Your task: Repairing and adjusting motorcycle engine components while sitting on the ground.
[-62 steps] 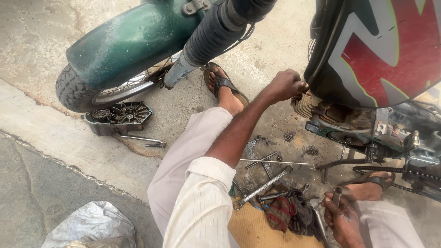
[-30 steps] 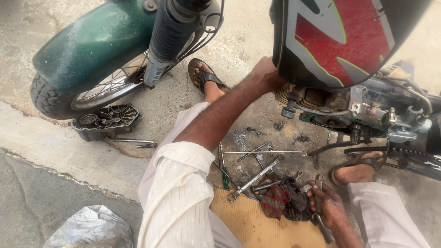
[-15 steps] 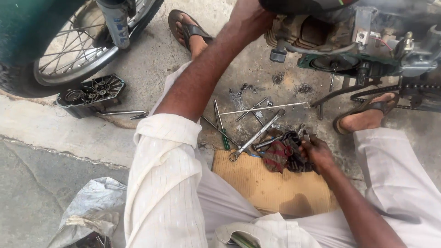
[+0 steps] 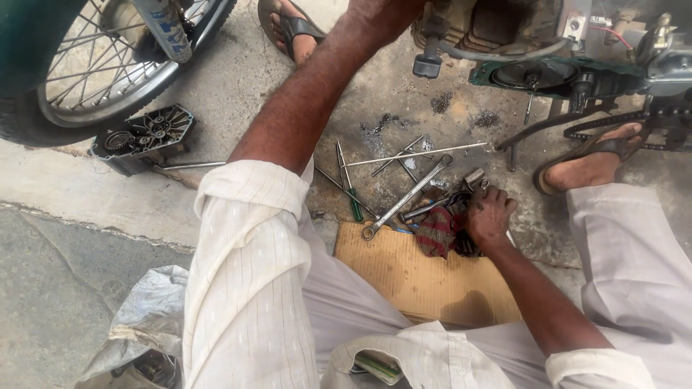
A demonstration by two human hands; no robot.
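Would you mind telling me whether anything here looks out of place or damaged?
An engine cover lies detached on the concrete beside the front wheel, inner side up. Wrenches and rods lie scattered loose, with dark stains on the ground. The right hand rests on a dirty rag; the left hand reaches the engine.

I see stained concrete ground [image 4: 216, 94] in flat daylight, a cracked darker slab [image 4: 50, 288] at eight o'clock, a spoked wheel [image 4: 94, 72] at ten o'clock.
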